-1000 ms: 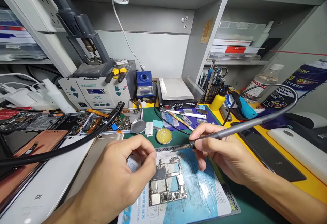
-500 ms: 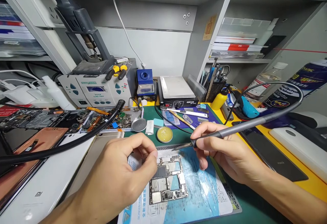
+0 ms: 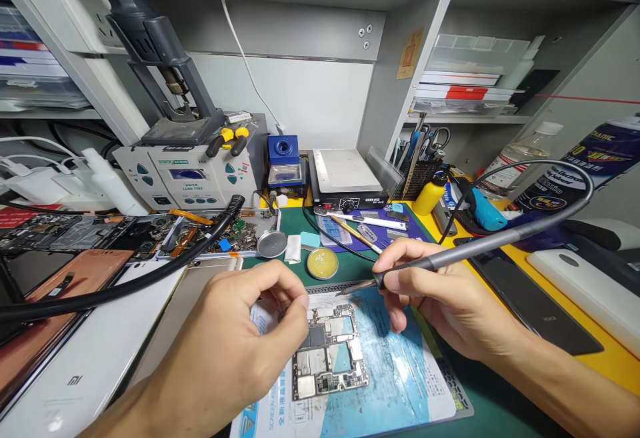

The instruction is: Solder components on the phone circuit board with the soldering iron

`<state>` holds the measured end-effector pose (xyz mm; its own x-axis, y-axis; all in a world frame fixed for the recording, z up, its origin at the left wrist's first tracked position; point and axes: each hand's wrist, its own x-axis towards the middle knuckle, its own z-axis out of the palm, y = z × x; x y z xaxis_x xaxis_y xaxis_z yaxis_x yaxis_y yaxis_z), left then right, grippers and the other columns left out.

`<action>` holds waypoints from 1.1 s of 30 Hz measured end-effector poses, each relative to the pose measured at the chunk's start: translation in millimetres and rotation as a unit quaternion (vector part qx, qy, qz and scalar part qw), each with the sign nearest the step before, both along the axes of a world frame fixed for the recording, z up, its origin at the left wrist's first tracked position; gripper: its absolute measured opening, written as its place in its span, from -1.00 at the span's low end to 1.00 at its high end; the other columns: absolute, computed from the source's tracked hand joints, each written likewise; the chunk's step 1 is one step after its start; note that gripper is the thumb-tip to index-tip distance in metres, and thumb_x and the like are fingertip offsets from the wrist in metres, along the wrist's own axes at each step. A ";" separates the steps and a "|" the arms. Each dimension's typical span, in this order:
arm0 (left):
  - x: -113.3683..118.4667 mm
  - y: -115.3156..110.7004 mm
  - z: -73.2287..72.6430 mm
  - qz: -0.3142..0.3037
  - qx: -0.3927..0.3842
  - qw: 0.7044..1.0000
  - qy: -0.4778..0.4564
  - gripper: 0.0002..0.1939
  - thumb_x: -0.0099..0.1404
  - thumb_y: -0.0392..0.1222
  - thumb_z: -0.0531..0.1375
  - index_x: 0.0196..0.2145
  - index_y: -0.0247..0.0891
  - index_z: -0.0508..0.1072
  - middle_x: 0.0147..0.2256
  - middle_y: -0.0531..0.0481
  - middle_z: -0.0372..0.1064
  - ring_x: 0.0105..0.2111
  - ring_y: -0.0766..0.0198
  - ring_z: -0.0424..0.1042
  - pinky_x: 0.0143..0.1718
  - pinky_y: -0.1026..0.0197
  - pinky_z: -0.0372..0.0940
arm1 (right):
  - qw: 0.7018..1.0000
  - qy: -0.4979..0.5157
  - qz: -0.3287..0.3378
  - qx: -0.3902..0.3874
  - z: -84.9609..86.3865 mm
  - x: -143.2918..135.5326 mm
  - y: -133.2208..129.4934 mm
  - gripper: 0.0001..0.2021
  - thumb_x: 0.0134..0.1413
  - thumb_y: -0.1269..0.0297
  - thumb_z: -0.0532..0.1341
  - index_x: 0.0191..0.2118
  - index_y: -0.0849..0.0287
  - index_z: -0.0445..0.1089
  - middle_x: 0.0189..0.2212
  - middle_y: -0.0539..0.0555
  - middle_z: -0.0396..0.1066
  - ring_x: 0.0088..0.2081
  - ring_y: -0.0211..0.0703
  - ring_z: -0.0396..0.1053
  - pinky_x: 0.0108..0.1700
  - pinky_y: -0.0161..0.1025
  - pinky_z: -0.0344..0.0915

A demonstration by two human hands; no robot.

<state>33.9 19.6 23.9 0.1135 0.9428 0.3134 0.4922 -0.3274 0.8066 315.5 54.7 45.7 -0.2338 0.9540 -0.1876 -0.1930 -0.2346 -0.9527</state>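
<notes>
My right hand [image 3: 440,291] grips a grey soldering iron [image 3: 450,255] like a pen. Its metal tip points left, just above the top edge of a phone circuit board [image 3: 330,351]. The board lies on a blue and white printed sheet [image 3: 390,371]. My left hand [image 3: 250,331] is closed in a pinch at the board's upper left and covers part of that side. What its fingertips hold, if anything, is too small to make out. A round tin of yellowish paste [image 3: 323,263], probably flux, sits open behind the board.
A hot-air station [image 3: 190,171] stands back left, its black hose [image 3: 125,288] crossing above several phones. Behind are a blue iron holder [image 3: 283,151] and a flat hot plate [image 3: 347,171]. A dark phone [image 3: 535,298] and a yellow bottle [image 3: 430,193] are at right.
</notes>
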 end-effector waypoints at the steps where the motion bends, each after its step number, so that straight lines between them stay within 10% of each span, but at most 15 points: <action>1: -0.1 0.3 -0.5 -0.002 0.002 1.000 -0.001 -0.71 0.52 -0.04 0.31 -0.38 -0.06 0.67 -0.45 0.11 0.63 -0.50 0.27 0.54 -0.55 0.32 0.34 | 1.000 0.000 0.001 0.000 0.4 -0.2 0.1 -0.84 -0.03 0.31 0.71 -0.34 0.11 0.80 -0.60 -0.08 0.55 -0.64 -0.14 0.59 -0.49 -0.28 0.33; 33: 0.6 0.8 -1.2 -0.006 0.006 1.000 0.005 -0.70 0.55 -0.05 0.30 -0.37 -0.05 0.66 -0.44 0.14 0.63 -0.52 0.30 0.52 -0.55 0.35 0.35 | 1.000 0.007 0.003 -0.007 3.0 -1.7 0.5 -0.83 -0.08 0.36 0.74 -0.36 0.11 0.81 -0.64 -0.05 0.58 -0.64 -0.15 0.60 -0.49 -0.32 0.35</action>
<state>34.5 20.4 22.7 0.1276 0.9376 0.3235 0.4967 -0.3428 0.7974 313.8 55.3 48.7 -0.2431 0.9498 -0.1968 -0.2048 -0.2486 -0.9467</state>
